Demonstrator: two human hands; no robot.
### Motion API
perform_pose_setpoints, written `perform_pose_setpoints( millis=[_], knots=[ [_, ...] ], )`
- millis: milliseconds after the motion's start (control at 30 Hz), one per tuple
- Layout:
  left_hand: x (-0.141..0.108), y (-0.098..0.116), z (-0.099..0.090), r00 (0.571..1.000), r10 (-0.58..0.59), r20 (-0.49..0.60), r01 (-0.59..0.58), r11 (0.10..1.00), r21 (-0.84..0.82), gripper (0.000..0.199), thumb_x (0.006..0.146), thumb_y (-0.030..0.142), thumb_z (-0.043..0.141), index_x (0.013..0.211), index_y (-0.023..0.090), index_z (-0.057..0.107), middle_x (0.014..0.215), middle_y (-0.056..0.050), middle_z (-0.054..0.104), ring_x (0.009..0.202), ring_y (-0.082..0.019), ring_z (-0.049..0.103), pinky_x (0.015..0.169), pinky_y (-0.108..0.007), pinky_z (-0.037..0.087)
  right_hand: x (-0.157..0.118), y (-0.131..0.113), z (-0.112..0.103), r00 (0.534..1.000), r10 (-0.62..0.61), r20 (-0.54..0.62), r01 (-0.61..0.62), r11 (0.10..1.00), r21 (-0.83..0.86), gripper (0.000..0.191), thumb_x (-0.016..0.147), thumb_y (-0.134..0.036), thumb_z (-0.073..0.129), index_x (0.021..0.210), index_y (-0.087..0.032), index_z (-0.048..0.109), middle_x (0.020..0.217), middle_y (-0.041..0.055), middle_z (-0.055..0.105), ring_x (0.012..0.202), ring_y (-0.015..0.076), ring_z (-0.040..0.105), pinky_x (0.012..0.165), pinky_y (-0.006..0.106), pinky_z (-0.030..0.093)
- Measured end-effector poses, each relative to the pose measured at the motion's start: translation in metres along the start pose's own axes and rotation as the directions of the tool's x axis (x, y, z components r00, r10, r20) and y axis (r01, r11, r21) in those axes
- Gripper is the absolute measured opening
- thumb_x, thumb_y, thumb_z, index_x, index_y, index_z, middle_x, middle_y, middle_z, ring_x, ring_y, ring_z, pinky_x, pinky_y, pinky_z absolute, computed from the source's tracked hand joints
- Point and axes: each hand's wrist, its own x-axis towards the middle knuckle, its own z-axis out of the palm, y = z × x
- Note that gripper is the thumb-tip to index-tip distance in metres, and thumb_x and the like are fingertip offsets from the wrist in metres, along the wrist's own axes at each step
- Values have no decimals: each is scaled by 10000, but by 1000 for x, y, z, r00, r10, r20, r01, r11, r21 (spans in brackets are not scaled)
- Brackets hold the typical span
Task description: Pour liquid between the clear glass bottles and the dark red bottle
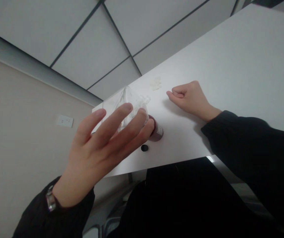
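My left hand (107,142) is raised above the table with its fingers spread and slightly bent. Behind those fingers lies a clear, crinkled plastic bag (125,96), partly hidden by the hand. A dark red-brown jar (157,131) with a pale label sits just beyond the little finger; its upper part is covered by the fingertips. Close to the jar is a round black disc (144,148), which may be a cap or a hole. My right hand (187,97) is curled into a fist over the table, thumb against the index finger. Whatever it may enclose is hidden.
Several small pale pieces (156,83) lie on the white table (243,72) near its far edge. Behind the table rises a panelled partition (87,43) with dark seams. A wall socket (65,121) is at the left. Metal chair parts (112,224) show below the table.
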Motion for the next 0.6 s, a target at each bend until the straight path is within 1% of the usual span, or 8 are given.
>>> perform_pose_setpoints(
  millis=[67, 100, 167, 233, 300, 367, 500, 600],
  knots=[
    [1, 0, -1, 1000, -13, 5, 13, 1000, -20, 462, 1050, 127, 641, 1368, 460, 669, 1428, 137, 735, 1307, -165, 735, 1232, -358, 538, 0, 0, 0, 1000, -8, -2, 8, 1000, 3, 566, 975, -356, 591, 611, -246, 172, 537, -61, 163, 568, 120, 163, 599, 342, 244],
    [3, 1, -1, 999, -41, 32, 43, 997, -62, 455, 1059, 139, 630, 1361, 476, 671, 1426, 146, 733, 1316, -167, 730, 1240, -376, 534, 0, 0, 0, 1000, -8, 0, 8, 1000, 5, 570, 981, -365, 589, 613, -247, 170, 537, -61, 163, 570, 120, 164, 599, 343, 243],
    [5, 2, -2, 985, -128, 118, 148, 972, -181, 427, 1085, 173, 588, 1357, 489, 674, 1406, 149, 737, 1350, -178, 711, 1274, -442, 506, -1, 0, 0, 1000, -7, 3, 7, 1000, 13, 571, 986, -366, 581, 614, -248, 164, 540, -61, 158, 572, 121, 162, 598, 345, 242],
    [7, 2, -3, 954, -215, 207, 270, 918, -289, 380, 1109, 210, 538, 1347, 465, 689, 1368, 134, 749, 1382, -195, 690, 1302, -524, 462, -1, -1, 0, 1000, -10, 7, 9, 1000, 15, 563, 986, -344, 572, 615, -249, 159, 547, -60, 155, 572, 122, 160, 601, 348, 241],
    [8, 2, -4, 931, -266, 250, 342, 875, -342, 358, 1118, 224, 518, 1339, 438, 700, 1347, 116, 756, 1397, -211, 679, 1310, -584, 428, -1, 0, 0, 1000, -12, 3, 12, 1000, 7, 558, 982, -326, 577, 618, -249, 160, 548, -60, 157, 571, 121, 161, 602, 348, 245],
    [7, 1, -4, 925, -279, 259, 359, 865, -349, 363, 1105, 220, 548, 1347, 443, 701, 1357, 104, 753, 1412, -227, 669, 1314, -603, 415, -1, 0, 0, 1000, -11, -3, 11, 1000, -6, 557, 976, -318, 589, 620, -247, 166, 547, -62, 160, 571, 120, 159, 601, 345, 247],
    [3, 0, -3, 923, -292, 251, 366, 867, -339, 417, 1068, 206, 623, 1387, 468, 684, 1413, 90, 732, 1454, -252, 636, 1322, -588, 424, -1, 2, 1, 999, -30, 29, 31, 998, -49, 540, 969, -291, 580, 613, -248, 176, 539, -66, 160, 563, 117, 139, 595, 342, 238],
    [-2, -3, -3, 916, -321, 240, 386, 868, -313, 418, 1061, 234, 650, 1400, 477, 678, 1445, 90, 717, 1469, -278, 621, 1324, -628, 405, -1, 2, 2, 998, -55, 37, 57, 996, -65, 533, 967, -282, 567, 607, -251, 176, 534, -68, 157, 560, 115, 128, 598, 340, 235]
  ],
)
